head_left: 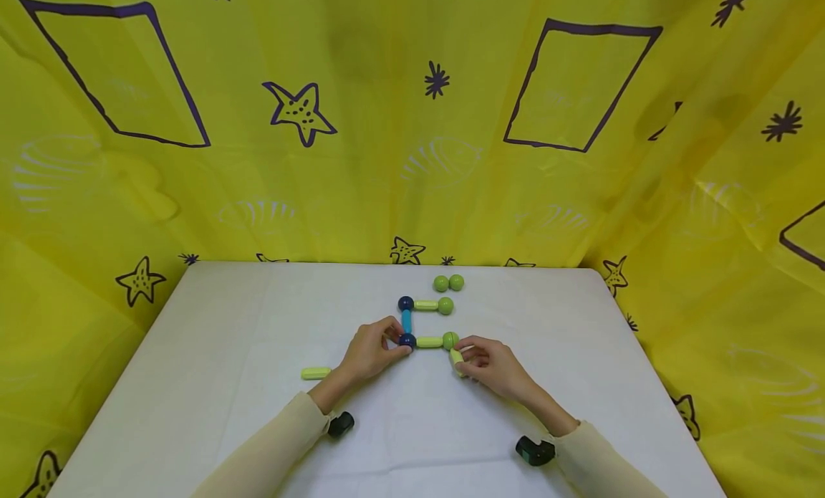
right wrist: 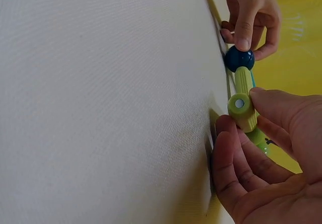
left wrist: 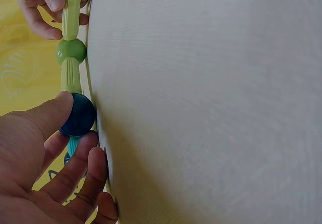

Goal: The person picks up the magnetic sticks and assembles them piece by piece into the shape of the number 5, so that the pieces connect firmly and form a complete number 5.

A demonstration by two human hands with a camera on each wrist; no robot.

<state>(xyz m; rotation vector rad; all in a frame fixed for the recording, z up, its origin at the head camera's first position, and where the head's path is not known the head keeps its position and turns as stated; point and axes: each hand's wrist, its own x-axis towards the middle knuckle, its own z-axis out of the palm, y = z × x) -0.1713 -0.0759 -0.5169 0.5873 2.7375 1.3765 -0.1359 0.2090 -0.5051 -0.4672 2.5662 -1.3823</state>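
Observation:
My left hand (head_left: 370,351) pinches the near dark blue ball (left wrist: 80,116) between thumb and fingers. From this ball a light-green rod (head_left: 429,342) runs right to a green ball (head_left: 450,339), and a blue rod (head_left: 406,321) runs back to a second dark blue ball (head_left: 405,304). Another light-green rod (head_left: 426,305) joins that far ball to a green ball (head_left: 445,305). With thumb and fingers, my right hand (head_left: 495,367) holds a light-green rod (right wrist: 247,118). Its far end meets the near green ball; its near end shows a silvery disc.
Two loose green balls (head_left: 448,282) lie side by side near the back of the white table (head_left: 258,304). A loose light-green rod (head_left: 315,373) lies beside my left wrist. Yellow patterned cloth (head_left: 361,161) hangs behind and along both sides.

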